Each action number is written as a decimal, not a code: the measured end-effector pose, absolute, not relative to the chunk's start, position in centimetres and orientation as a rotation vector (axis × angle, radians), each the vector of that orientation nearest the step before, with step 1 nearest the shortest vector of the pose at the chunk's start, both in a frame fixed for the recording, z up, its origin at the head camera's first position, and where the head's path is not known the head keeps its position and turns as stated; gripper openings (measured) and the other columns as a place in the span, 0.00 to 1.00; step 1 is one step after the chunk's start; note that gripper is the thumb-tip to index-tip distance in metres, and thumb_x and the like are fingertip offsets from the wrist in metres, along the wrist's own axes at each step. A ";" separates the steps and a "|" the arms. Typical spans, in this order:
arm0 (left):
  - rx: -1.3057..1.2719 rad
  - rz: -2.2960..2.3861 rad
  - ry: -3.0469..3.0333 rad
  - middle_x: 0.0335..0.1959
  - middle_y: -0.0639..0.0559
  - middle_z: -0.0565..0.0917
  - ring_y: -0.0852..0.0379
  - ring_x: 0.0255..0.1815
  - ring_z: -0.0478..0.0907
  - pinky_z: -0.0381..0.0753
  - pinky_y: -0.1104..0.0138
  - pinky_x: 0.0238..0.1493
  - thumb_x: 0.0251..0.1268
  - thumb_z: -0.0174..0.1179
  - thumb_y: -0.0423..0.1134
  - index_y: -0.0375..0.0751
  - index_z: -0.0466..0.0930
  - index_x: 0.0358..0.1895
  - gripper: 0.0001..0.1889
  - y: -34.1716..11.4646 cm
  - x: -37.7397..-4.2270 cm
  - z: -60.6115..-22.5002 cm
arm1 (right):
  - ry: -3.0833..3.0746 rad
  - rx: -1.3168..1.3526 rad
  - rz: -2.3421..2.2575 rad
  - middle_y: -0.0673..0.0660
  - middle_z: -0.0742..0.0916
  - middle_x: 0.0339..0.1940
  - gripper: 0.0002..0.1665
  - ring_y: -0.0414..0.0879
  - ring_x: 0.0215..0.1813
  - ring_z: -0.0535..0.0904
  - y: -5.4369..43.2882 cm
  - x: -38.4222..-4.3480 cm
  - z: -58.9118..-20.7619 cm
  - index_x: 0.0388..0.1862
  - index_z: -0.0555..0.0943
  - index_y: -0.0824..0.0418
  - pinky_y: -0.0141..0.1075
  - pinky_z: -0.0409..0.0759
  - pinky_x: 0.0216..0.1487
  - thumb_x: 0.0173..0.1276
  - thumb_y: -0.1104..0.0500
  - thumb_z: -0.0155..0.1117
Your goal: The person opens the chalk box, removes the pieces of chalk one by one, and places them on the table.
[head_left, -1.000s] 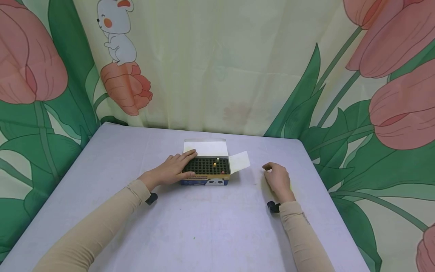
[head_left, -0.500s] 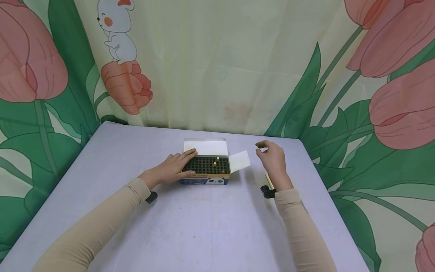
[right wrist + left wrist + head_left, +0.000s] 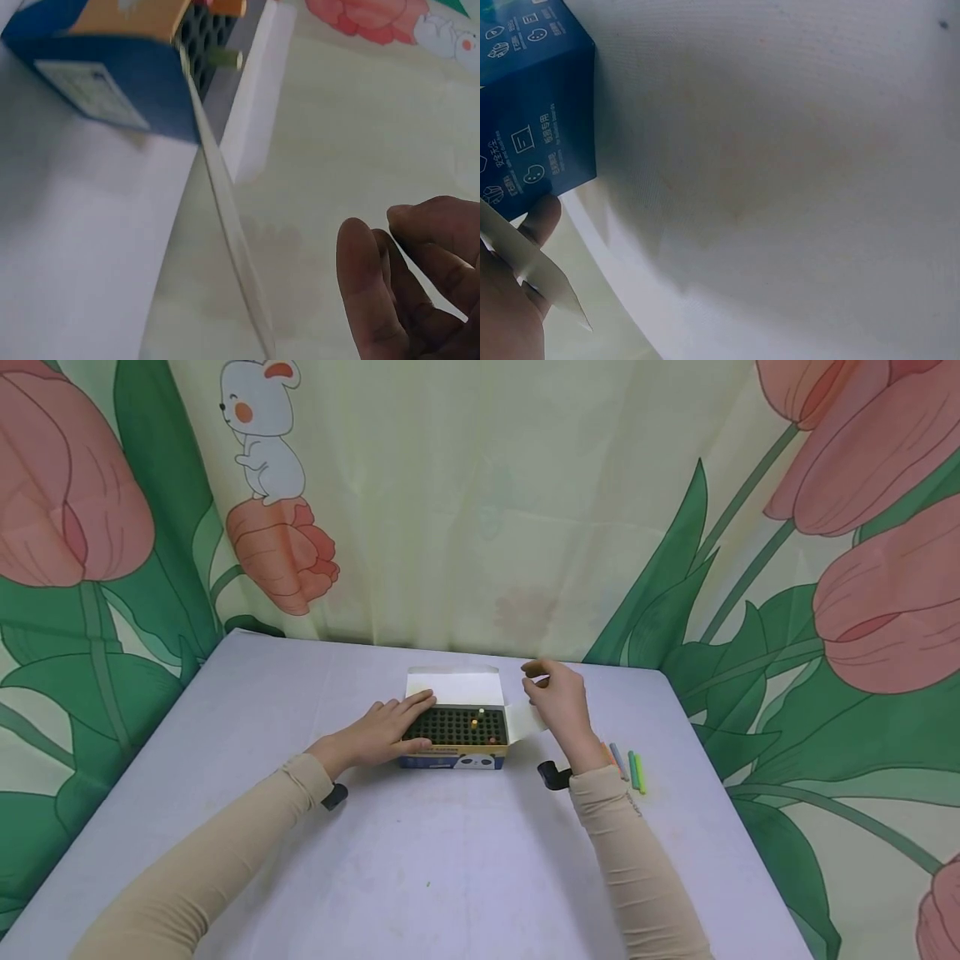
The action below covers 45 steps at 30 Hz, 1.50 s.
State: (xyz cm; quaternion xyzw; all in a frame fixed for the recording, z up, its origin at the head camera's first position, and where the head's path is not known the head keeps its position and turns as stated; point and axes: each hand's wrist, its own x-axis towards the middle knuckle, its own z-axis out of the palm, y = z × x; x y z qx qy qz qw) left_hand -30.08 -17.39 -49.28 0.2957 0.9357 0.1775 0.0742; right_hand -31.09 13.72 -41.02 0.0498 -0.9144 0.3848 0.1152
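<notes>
A blue and yellow chalk box (image 3: 450,753) with a panda print stands on the table, flaps folded out. Its black holed insert (image 3: 442,727) shows mostly bare holes, with several short chalk ends, including a yellow one (image 3: 474,724), standing at the right. My left hand (image 3: 378,732) holds the box's left end, thumb along the front edge and fingers across the back. In the left wrist view a pale flap (image 3: 536,274) lies among its fingers. Above the right flap (image 3: 525,724) hovers my right hand (image 3: 558,697), fingers loosely bent; no object shows between thumb and fingertips (image 3: 358,251).
Several coloured chalk sticks (image 3: 636,772) lie on the white tablecloth (image 3: 465,860) by the right forearm, partly hidden by it. A curtain (image 3: 465,510) printed with tulips and a rabbit hangs behind the table's far edge.
My right hand has risen from beside the chalk sticks and moved left to the box's right flap, uncovering the sticks. The left hand and the box have stayed put.
</notes>
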 end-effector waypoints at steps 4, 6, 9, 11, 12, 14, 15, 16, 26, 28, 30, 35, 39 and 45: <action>0.883 0.521 2.808 0.87 0.51 0.45 0.34 0.77 0.63 0.55 0.34 0.74 0.77 0.47 0.69 0.53 0.44 0.86 0.45 -17.5 -30.0 -49.1 | -2.714 0.182 1.176 0.58 0.90 0.49 0.13 0.50 0.42 0.89 12.1 -30.8 -41.6 0.55 0.86 0.59 0.40 0.88 0.41 0.74 0.61 0.66; 0.881 0.517 2.808 0.87 0.52 0.45 0.34 0.76 0.64 0.55 0.34 0.74 0.77 0.47 0.69 0.53 0.44 0.86 0.45 -17.5 -30.0 -49.1 | -2.741 0.208 1.160 0.58 0.90 0.49 0.13 0.50 0.43 0.89 11.4 -30.6 -41.9 0.56 0.86 0.59 0.39 0.87 0.41 0.74 0.61 0.66; 0.883 0.516 2.813 0.87 0.52 0.45 0.35 0.75 0.66 0.56 0.34 0.74 0.77 0.47 0.69 0.52 0.44 0.86 0.45 -17.5 -30.1 -49.2 | -2.785 0.257 1.089 0.57 0.90 0.49 0.13 0.50 0.45 0.88 10.4 -30.4 -42.5 0.55 0.86 0.59 0.41 0.87 0.43 0.74 0.61 0.66; 0.888 0.515 2.820 0.87 0.52 0.45 0.35 0.74 0.66 0.57 0.34 0.73 0.77 0.47 0.69 0.52 0.44 0.86 0.45 -17.4 -30.1 -49.3 | -2.812 0.288 1.061 0.57 0.90 0.49 0.13 0.51 0.46 0.88 9.8 -30.2 -43.0 0.55 0.86 0.59 0.41 0.86 0.43 0.75 0.62 0.66; 0.890 0.519 2.822 0.87 0.52 0.46 0.35 0.74 0.66 0.57 0.34 0.73 0.77 0.47 0.69 0.52 0.45 0.86 0.44 -17.4 -30.1 -49.4 | -2.824 0.302 1.046 0.57 0.90 0.49 0.13 0.50 0.46 0.88 9.6 -30.2 -43.2 0.55 0.86 0.59 0.41 0.86 0.43 0.75 0.62 0.65; 0.896 0.522 2.828 0.87 0.52 0.46 0.35 0.73 0.67 0.58 0.35 0.72 0.77 0.47 0.69 0.52 0.45 0.86 0.44 -17.4 -30.2 -49.5 | -2.852 0.319 1.039 0.56 0.90 0.49 0.12 0.50 0.46 0.88 9.1 -30.1 -43.8 0.55 0.87 0.59 0.40 0.85 0.42 0.76 0.62 0.65; 0.897 0.526 2.829 0.87 0.52 0.46 0.35 0.73 0.67 0.58 0.35 0.72 0.77 0.47 0.68 0.52 0.45 0.86 0.44 -17.4 -30.2 -49.6 | -2.866 0.324 1.048 0.56 0.90 0.49 0.12 0.50 0.45 0.88 8.9 -30.0 -44.1 0.55 0.87 0.59 0.40 0.86 0.41 0.76 0.63 0.65; 0.898 0.525 2.830 0.87 0.52 0.46 0.35 0.73 0.67 0.58 0.35 0.72 0.77 0.47 0.69 0.52 0.45 0.86 0.44 -17.4 -30.2 -49.7 | -2.882 0.332 1.048 0.57 0.90 0.49 0.12 0.50 0.44 0.88 8.7 -30.0 -44.4 0.55 0.87 0.60 0.40 0.85 0.41 0.76 0.63 0.65; 0.905 0.557 2.836 0.87 0.54 0.46 0.36 0.72 0.68 0.58 0.35 0.72 0.77 0.47 0.69 0.54 0.46 0.86 0.43 -17.4 -30.3 -50.0 | -3.024 0.394 0.838 0.57 0.91 0.45 0.10 0.49 0.45 0.87 7.5 -29.2 -45.3 0.50 0.88 0.61 0.40 0.85 0.44 0.72 0.64 0.69; 0.899 0.555 2.839 0.87 0.54 0.46 0.37 0.72 0.68 0.58 0.35 0.72 0.77 0.47 0.69 0.54 0.46 0.86 0.43 -17.4 -30.2 -50.0 | -3.041 0.402 0.826 0.58 0.91 0.45 0.10 0.49 0.44 0.87 7.3 -29.1 -45.3 0.50 0.88 0.62 0.40 0.85 0.42 0.72 0.64 0.69; 0.899 0.554 2.840 0.87 0.53 0.47 0.36 0.72 0.68 0.59 0.35 0.72 0.77 0.47 0.69 0.53 0.46 0.86 0.44 -17.4 -30.2 -49.9 | -3.045 0.400 0.799 0.58 0.91 0.46 0.10 0.49 0.44 0.88 7.2 -29.1 -45.6 0.51 0.88 0.62 0.39 0.86 0.42 0.73 0.64 0.68; 0.907 0.545 2.844 0.87 0.52 0.47 0.36 0.72 0.68 0.59 0.35 0.71 0.77 0.47 0.69 0.53 0.46 0.86 0.44 -17.3 -30.1 -49.8 | -3.014 0.412 0.689 0.58 0.91 0.43 0.08 0.48 0.39 0.87 6.9 -28.8 -46.0 0.49 0.88 0.61 0.39 0.85 0.40 0.74 0.63 0.67; 0.907 0.540 2.842 0.87 0.53 0.47 0.37 0.71 0.68 0.59 0.35 0.71 0.77 0.47 0.69 0.53 0.46 0.86 0.44 -17.3 -30.2 -49.9 | -2.990 0.440 0.644 0.57 0.91 0.39 0.07 0.44 0.31 0.83 6.9 -28.7 -46.1 0.48 0.86 0.61 0.37 0.82 0.34 0.75 0.61 0.66; 0.890 0.549 2.842 0.87 0.54 0.46 0.38 0.70 0.69 0.59 0.36 0.71 0.77 0.47 0.69 0.53 0.46 0.86 0.44 -17.4 -30.2 -49.9 | -2.962 0.467 0.658 0.57 0.91 0.37 0.06 0.43 0.26 0.79 6.9 -28.7 -46.2 0.48 0.84 0.60 0.35 0.78 0.28 0.77 0.61 0.64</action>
